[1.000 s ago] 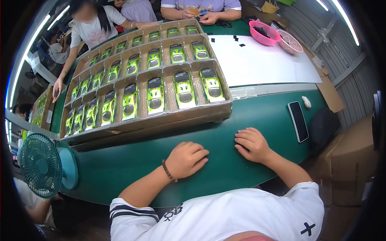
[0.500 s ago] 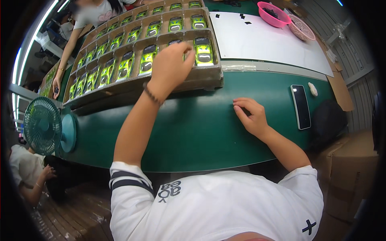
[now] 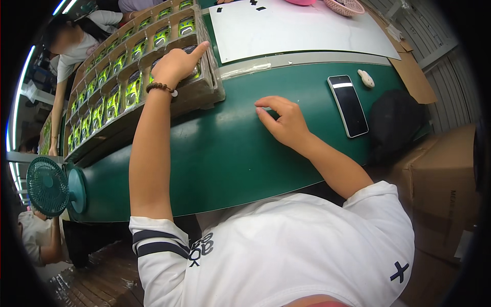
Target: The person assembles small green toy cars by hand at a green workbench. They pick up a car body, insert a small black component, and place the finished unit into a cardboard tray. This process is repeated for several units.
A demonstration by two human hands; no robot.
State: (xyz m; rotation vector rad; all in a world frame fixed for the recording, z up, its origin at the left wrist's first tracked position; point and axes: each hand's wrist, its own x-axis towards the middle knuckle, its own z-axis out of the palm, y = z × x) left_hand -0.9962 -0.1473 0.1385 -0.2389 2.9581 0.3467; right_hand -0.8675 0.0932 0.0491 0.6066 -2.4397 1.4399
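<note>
A cardboard tray with dividers (image 3: 212, 84) holds rows of green-and-black toy cars (image 3: 133, 89), one to a cell. My left hand (image 3: 175, 65), a beaded bracelet at its wrist, lies over the near right corner of this tray. Its thumb stretches out to the right, while its other fingers are mostly hidden behind the hand. Beneath it, the corner toy car is largely covered; whether the fingers touch it cannot be told. My right hand (image 3: 286, 120) rests at the green table (image 3: 220, 163), fingers loosely bent, a gap beside the thumb, nothing visible in it.
A phone (image 3: 349, 106) and a small white object (image 3: 365, 78) lie right of my right hand. Behind are a white sheet (image 3: 296, 33) with black pieces and a pink basket (image 3: 345, 7). A teal fan (image 3: 48, 187) stands left. A co-worker (image 3: 76, 48) is beyond the tray.
The view has swung, so tray and table appear farther left. My left hand has shifted rightward over the corner car, its thumb now stretched out. My right hand keeps its loose bend.
</note>
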